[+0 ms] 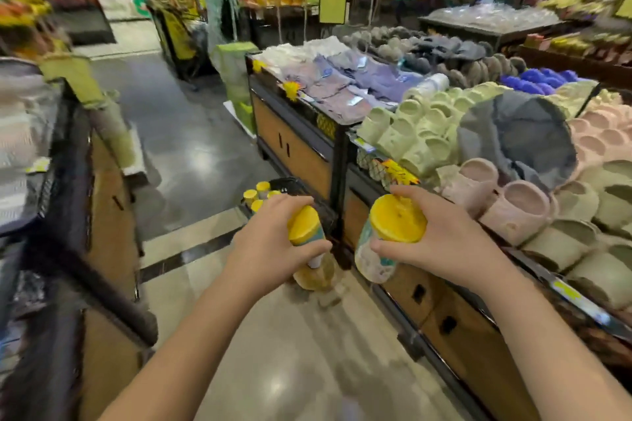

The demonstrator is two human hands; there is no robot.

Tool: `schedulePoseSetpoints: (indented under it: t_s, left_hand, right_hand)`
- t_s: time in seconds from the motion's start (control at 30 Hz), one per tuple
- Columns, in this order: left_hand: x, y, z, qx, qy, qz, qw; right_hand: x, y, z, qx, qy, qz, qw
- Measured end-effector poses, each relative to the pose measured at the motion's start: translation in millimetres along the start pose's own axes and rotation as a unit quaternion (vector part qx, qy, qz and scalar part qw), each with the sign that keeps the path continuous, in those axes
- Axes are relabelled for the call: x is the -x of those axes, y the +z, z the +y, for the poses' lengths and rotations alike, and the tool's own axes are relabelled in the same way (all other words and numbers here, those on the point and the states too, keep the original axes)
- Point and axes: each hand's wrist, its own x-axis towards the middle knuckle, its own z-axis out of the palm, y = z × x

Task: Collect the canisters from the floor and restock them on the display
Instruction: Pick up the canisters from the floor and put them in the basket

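Note:
My left hand [270,243] grips a clear canister with a yellow lid [306,227], its body holding golden contents, held tilted over the floor. My right hand [444,243] grips a second yellow-lidded canister [393,220] with pale contents and a teal label, close to the display's edge. Further along the aisle, several more yellow-lidded canisters [258,198] stand in a black basket [294,186] on the floor, beside the display's base.
A display table [513,325] of green, pink and beige slippers runs along my right, with folded clothes beyond. Another dark-framed display [68,249] borders my left. The tiled aisle lies between them. A person in green stands far ahead by snack shelves.

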Motion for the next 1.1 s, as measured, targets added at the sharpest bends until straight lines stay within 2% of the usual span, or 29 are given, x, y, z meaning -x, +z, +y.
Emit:
schedulePoseSetpoints:
  t_s: [0.27, 0.43, 0.6, 0.8, 1.1]
  left_hand:
    - [-133, 6, -105, -0.010, -0.085, 0.032, 0.996]
    - [-221, 13, -156, 0.007, -0.137, 0.039, 0.990]
    - [-292, 22, -215, 0.025, -0.165, 0.044, 0.985]
    - [-368, 43, -298, 0.046, -0.183, -0.001, 0.982]
    - [-472, 88, -421, 0.088, -0.202, -0.044, 0.974]
  right_hand:
    - [-206, 64, 4, 0.005, -0.090, -0.045, 0.995]
    - [-326, 85, 15, -0.004, -0.102, -0.084, 0.991]
    - [-428, 115, 23, -0.014, -0.099, -0.128, 0.987]
    - [-523, 159, 30, -0.012, -0.068, -0.153, 0.986]
    - [-642, 249, 55, -0.026, -0.004, -0.151, 0.988]
